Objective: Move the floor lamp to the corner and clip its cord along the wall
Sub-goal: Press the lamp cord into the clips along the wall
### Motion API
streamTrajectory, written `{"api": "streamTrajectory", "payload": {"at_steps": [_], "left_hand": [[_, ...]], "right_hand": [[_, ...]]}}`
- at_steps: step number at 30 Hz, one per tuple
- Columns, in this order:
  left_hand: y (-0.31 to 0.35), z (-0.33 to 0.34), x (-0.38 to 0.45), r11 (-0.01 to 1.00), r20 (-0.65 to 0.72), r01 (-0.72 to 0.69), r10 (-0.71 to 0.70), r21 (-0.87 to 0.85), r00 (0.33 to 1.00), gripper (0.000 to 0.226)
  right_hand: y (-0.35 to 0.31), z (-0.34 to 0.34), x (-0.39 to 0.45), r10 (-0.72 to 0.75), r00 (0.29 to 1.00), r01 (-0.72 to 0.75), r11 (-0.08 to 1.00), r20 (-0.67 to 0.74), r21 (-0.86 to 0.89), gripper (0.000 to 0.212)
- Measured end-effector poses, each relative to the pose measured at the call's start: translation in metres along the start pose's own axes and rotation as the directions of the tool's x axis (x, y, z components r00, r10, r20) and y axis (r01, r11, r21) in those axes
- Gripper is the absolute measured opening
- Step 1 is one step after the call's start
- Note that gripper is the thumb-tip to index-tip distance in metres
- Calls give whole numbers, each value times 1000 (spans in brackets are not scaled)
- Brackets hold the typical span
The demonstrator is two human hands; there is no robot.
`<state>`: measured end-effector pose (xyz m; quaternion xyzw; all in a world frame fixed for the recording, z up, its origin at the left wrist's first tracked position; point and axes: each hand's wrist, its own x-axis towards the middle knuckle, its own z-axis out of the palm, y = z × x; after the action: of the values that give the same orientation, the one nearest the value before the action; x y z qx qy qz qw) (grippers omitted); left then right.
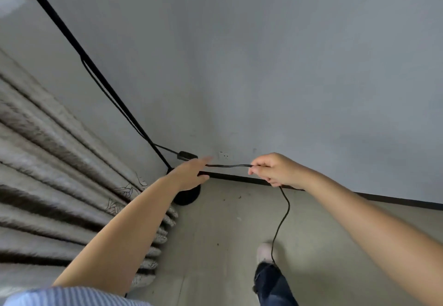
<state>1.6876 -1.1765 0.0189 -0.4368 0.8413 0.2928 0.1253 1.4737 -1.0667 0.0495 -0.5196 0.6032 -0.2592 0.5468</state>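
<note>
The floor lamp's thin black pole (96,70) rises from its round black base (189,196), which stands in the corner where the curtain meets the grey wall. Its black cord (230,165) leaves the pole, passes an inline switch (188,155) and runs level between my hands. My left hand (191,173) reaches over the base with fingers closed around the cord near the switch. My right hand (273,170) is shut on the cord further right, in front of the wall. From that hand the cord hangs down to the floor (280,224).
A white wall socket (224,155) sits low on the wall between my hands. A dark baseboard (239,178) runs along the wall's foot. Pleated beige curtains (60,173) fill the left side. My foot in a light shoe (266,253) stands on the grey floor.
</note>
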Motion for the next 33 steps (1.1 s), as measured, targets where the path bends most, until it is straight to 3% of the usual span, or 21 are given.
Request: {"api": "streamTrajectory", "payload": {"at_steps": [2,5,9,11,14,18,22,25,27,29,31,33], "left_hand": [[-8,-5,26,997,-110,26,-18,75,994,45],[-28,-11,69,981,-145,98,-74,170,987,29],[-64,-11,124,996,-112,70,-63,57,992,20],[-84,-8,146,990,-123,117,-126,-76,984,22],[-113,2,182,977,-212,179,-200,-114,957,23],[-166,19,248,974,-335,227,-207,23,919,25],[-202,34,293,893,-200,284,-225,348,954,23],[-235,49,332,773,-212,319,-240,548,947,23],[-254,53,353,735,-292,322,-175,597,940,23],[-270,57,365,668,-391,276,24,691,920,21],[-285,64,371,526,-485,271,325,806,812,14],[-301,75,379,502,-507,242,499,830,703,19]], "right_hand": [[-2,-10,34,-2,999,1,1000,43,11,25],[1,-26,92,-4,993,-4,998,120,68,24],[14,-41,171,14,998,-22,989,54,143,23],[23,-42,211,16,1000,-14,998,-23,66,20],[39,-35,271,15,996,-16,1000,-90,-10,20],[76,-10,357,-53,977,20,987,-205,-158,25],[108,10,412,-150,953,46,932,-264,-360,35],[139,27,462,-187,935,38,896,-300,-443,30],[157,37,489,-229,926,59,874,-301,-483,26],[171,45,508,-299,907,107,845,-297,-524,27],[184,52,524,-397,870,168,796,-293,-581,26],[194,60,534,-503,806,221,744,-312,-630,24]]}}
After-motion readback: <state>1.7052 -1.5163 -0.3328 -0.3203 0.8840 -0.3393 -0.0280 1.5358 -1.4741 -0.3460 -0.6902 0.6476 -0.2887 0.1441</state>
